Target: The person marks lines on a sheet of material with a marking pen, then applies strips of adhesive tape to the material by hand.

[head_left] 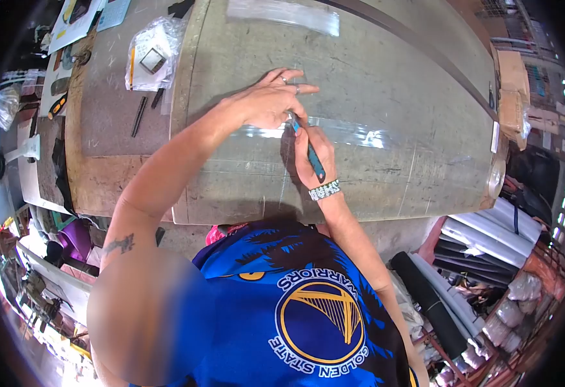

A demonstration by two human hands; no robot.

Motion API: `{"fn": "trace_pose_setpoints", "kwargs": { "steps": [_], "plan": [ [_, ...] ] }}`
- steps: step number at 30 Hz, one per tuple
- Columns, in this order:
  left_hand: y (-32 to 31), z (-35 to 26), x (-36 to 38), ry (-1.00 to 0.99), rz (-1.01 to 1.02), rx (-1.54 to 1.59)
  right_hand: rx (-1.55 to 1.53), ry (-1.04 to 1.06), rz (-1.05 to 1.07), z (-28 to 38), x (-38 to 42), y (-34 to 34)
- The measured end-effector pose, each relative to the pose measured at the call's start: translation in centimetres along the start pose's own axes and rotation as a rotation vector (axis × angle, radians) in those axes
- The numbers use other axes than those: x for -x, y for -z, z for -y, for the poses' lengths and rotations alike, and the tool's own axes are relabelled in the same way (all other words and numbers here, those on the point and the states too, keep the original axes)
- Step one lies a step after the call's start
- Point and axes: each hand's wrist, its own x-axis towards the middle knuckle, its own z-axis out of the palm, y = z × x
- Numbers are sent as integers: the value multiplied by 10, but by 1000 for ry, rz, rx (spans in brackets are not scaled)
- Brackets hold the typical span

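Note:
My right hand (313, 155) is closed around a teal and black handled tool (314, 161), its tip pointing up and left to the clear strip. My left hand (272, 100) lies spread on the grey worktop (243, 187), its fingers reaching right and its thumb side close to the tool's tip. Under and beside both hands runs a shiny transparent strip (353, 133), extending to the right. What exactly the tip touches is hidden between the hands.
Another clear strip (282, 16) lies at the top of the worktop, near a long dark metal bar (424, 48). On the left are a plastic bag (153, 55), a black marker (139, 117) and an orange-black cutter (58, 106). Rolls (431, 303) stand at lower right.

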Motion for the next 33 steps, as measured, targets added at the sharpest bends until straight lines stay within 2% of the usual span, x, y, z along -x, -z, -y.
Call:
{"fn": "trace_pose_setpoints", "kwargs": {
  "steps": [7,13,19,20,22,23,24,25,28,29,33],
  "plan": [
    [1,7,-5,7,8,-52,-22,38,-20,3,-7,-1],
    [6,-2,-7,64,71,-83,61,10,29,13,25,2],
    [6,-4,-7,90,111,-127,90,-132,268,21,63,29],
    [0,-2,-5,90,39,-95,80,-173,313,20,66,36],
    [-14,8,8,110,-115,-31,-16,57,267,19,69,62],
    [-24,8,22,181,-244,-73,-69,170,248,14,72,78],
    [-33,-3,41,251,-372,-120,71,240,262,2,74,96],
    [-43,-16,55,317,-496,-172,149,186,326,-4,77,121],
    [-88,-56,87,447,-684,-303,414,87,312,-67,82,162],
    [-101,-70,90,492,-729,-305,451,156,241,-96,85,169],
    [-137,-115,78,711,-892,-269,465,120,251,-148,80,199]
  ]
}}
